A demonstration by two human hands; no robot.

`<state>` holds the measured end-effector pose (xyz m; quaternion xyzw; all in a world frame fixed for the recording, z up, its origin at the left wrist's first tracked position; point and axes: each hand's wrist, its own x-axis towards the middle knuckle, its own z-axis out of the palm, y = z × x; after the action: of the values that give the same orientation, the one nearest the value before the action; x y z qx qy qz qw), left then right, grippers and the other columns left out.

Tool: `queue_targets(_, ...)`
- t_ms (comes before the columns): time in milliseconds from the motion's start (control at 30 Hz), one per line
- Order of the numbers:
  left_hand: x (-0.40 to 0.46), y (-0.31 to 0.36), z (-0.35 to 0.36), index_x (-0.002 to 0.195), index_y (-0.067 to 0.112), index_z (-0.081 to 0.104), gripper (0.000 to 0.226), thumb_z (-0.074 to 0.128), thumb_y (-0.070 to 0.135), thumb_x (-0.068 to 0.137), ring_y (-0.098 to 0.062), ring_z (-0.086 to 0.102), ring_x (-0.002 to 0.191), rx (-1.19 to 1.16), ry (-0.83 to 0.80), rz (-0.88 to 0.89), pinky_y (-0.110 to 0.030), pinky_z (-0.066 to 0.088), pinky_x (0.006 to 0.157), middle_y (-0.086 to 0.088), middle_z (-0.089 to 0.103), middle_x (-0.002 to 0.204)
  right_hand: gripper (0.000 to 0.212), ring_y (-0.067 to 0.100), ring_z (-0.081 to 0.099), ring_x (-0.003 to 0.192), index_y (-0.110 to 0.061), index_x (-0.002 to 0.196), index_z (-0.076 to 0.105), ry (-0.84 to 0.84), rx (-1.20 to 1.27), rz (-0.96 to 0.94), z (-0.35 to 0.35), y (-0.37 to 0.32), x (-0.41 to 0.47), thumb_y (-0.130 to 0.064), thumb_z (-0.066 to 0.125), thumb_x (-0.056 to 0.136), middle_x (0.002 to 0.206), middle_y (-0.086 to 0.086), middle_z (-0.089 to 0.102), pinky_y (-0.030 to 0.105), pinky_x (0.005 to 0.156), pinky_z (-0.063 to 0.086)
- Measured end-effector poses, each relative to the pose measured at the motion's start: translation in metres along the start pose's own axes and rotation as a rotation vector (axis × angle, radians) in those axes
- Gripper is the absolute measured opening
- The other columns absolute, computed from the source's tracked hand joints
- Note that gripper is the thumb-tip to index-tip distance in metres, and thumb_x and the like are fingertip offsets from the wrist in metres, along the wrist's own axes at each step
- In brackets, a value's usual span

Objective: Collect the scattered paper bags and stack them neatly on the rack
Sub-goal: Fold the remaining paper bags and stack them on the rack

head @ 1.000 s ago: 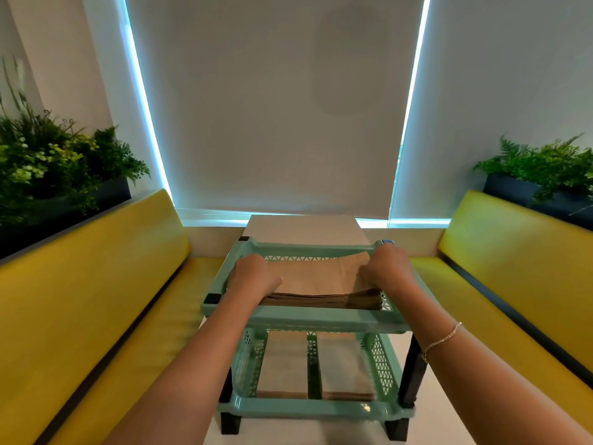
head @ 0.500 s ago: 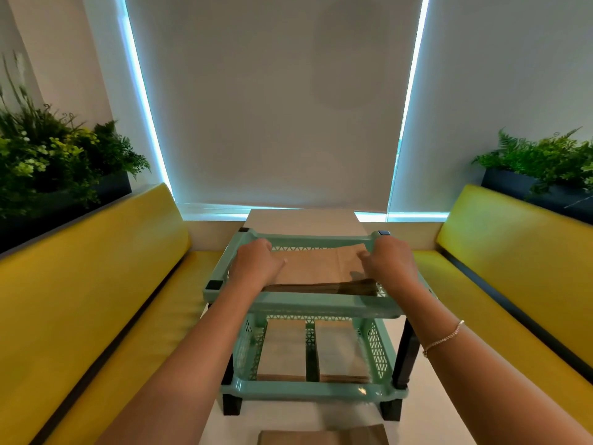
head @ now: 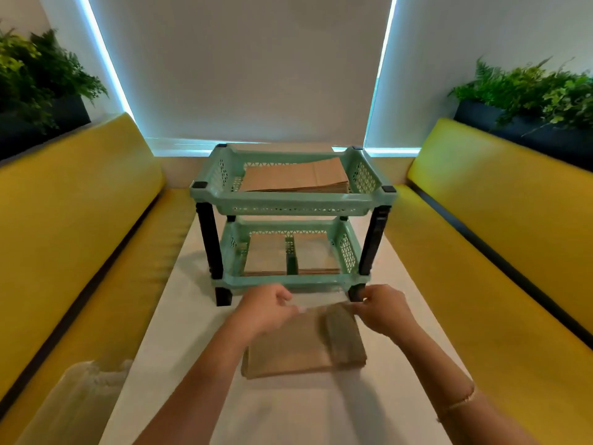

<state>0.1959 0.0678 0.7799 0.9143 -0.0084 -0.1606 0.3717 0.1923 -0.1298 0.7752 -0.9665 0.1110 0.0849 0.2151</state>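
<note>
White tabletop (head: 401, 409) is seen stretching away between two yellow benches, with a pale window blind (head: 240, 65) filling the wall behind. Near the front of it, a small pile of flat brown paper bags (head: 301, 351) is laid on the table, just before the rack. The far edge of this pile is met by both hands. The left hand (head: 264, 311) is placed at the far left corner with its fingers curled over the edge, though motion blur keeps it from being seen whether the paper is truly pinched. The right hand (head: 383, 308) is set at the far right corner, fingers likewise bent toward the paper, and its hold is just as unclear. A thin bracelet (head: 459, 403) is worn on the right wrist.

Beyond the hands, a mint-green two-tier plastic rack (head: 288, 200) on black legs is stood upright on the table. A neat stack of bags (head: 293, 178) is held in its upper tray, and two more stacks (head: 288, 255) are laid side by side in the lower tray. The left bench (head: 64, 200) and the right bench (head: 500, 200) are each backed by a dark planter of green ferns (head: 529, 88).
</note>
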Motion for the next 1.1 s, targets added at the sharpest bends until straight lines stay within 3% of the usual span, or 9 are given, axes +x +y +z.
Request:
queue_targets(67, -0.003, -0.023, 0.025, 0.127, 0.016, 0.051, 0.051, 0.065, 0.040, 0.084, -0.017, 0.057, 0.105, 0.170, -0.075, -0.108, -0.027, 0.048, 0.086, -0.003, 0.056, 0.122, 0.033, 0.016, 0.054, 0.086, -0.010, 0.113, 0.060, -0.096, 0.001, 0.115, 0.028, 0.017, -0.003, -0.035, 0.057, 0.090, 0.113, 0.006, 0.062, 0.020, 0.067, 0.043)
queue_targets(133, -0.006, -0.040, 0.044, 0.134, 0.013, 0.046, 0.058, 0.063, 0.039, 0.086, -0.022, 0.054, 0.115, 0.281, -0.110, -0.157, -0.028, 0.044, 0.091, -0.007, 0.052, 0.131, 0.032, 0.015, 0.051, 0.080, -0.009, 0.106, 0.060, -0.127, 0.040, 0.163, 0.049, 0.024, -0.007, -0.037, 0.055, 0.091, 0.102, 0.004, 0.060, 0.017, 0.055, 0.039)
queue_targets(200, -0.010, -0.049, 0.057, 0.133, 0.010, 0.048, 0.054, 0.059, 0.037, 0.088, -0.025, 0.053, 0.117, 0.363, -0.105, -0.169, -0.029, 0.044, 0.091, -0.009, 0.053, 0.131, 0.026, 0.014, 0.049, 0.075, -0.012, 0.091, 0.060, -0.113, 0.091, 0.173, 0.062, 0.024, -0.013, -0.037, 0.055, 0.090, 0.085, 0.000, 0.055, 0.017, 0.049, 0.031)
queue_targets(300, -0.011, -0.057, 0.069, 0.129, 0.010, 0.051, 0.048, 0.059, 0.034, 0.089, -0.025, 0.051, 0.119, 0.442, -0.048, -0.140, -0.028, 0.044, 0.089, -0.009, 0.052, 0.132, 0.017, 0.015, 0.051, 0.073, -0.016, 0.079, 0.051, -0.030, 0.129, 0.173, 0.073, 0.018, -0.019, -0.030, 0.054, 0.088, 0.071, -0.004, 0.048, 0.019, 0.050, 0.035)
queue_targets(400, -0.012, -0.060, 0.074, 0.128, 0.010, 0.052, 0.046, 0.058, 0.033, 0.089, -0.024, 0.048, 0.121, 0.497, -0.009, -0.111, -0.027, 0.042, 0.090, -0.008, 0.051, 0.132, 0.016, 0.021, 0.055, 0.087, -0.012, 0.095, 0.054, 0.055, 0.061, 0.135, 0.081, 0.010, -0.028, -0.026, 0.051, 0.087, 0.083, 0.000, 0.055, 0.027, 0.065, 0.047)
queue_targets(500, -0.011, -0.062, 0.075, 0.124, 0.011, 0.055, 0.041, 0.057, 0.030, 0.089, -0.024, 0.051, 0.118, 0.513, 0.001, -0.097, -0.027, 0.044, 0.086, -0.008, 0.055, 0.129, 0.021, 0.025, 0.050, 0.101, -0.011, 0.107, 0.054, 0.130, -0.006, 0.063, 0.085, 0.005, -0.035, -0.021, 0.047, 0.089, 0.103, 0.006, 0.060, 0.032, 0.078, 0.045)
queue_targets(833, -0.012, -0.065, 0.078, 0.122, 0.010, 0.056, 0.042, 0.058, 0.036, 0.089, -0.025, 0.048, 0.119, 0.582, 0.011, -0.087, -0.029, 0.042, 0.089, -0.009, 0.054, 0.128, 0.029, 0.018, 0.054, 0.082, -0.014, 0.118, 0.046, 0.136, 0.137, -0.074, 0.089, -0.011, -0.046, -0.015, 0.054, 0.090, 0.103, 0.006, 0.061, 0.026, 0.066, 0.045)
queue_targets(1000, -0.011, -0.068, 0.073, 0.134, 0.012, 0.044, 0.064, 0.063, 0.047, 0.084, -0.026, 0.046, 0.123, 0.443, 0.029, -0.136, -0.032, 0.040, 0.096, -0.008, 0.049, 0.134, 0.039, 0.017, 0.054, 0.085, -0.014, 0.116, 0.046, 0.004, 0.370, 0.023, 0.080, -0.011, -0.039, -0.013, 0.066, 0.083, 0.105, 0.004, 0.057, 0.028, 0.075, 0.051)
queue_targets(1100, -0.014, -0.074, 0.065, 0.149, 0.012, 0.013, 0.108, 0.077, 0.048, 0.070, -0.029, 0.035, 0.134, -0.038, 0.262, -0.219, -0.038, 0.034, 0.106, -0.011, 0.033, 0.148, 0.042, 0.024, 0.058, 0.095, -0.009, 0.117, 0.054, -0.091, 0.533, 0.099, 0.063, 0.005, -0.034, 0.000, 0.062, 0.077, 0.109, 0.011, 0.061, 0.035, 0.085, 0.051)
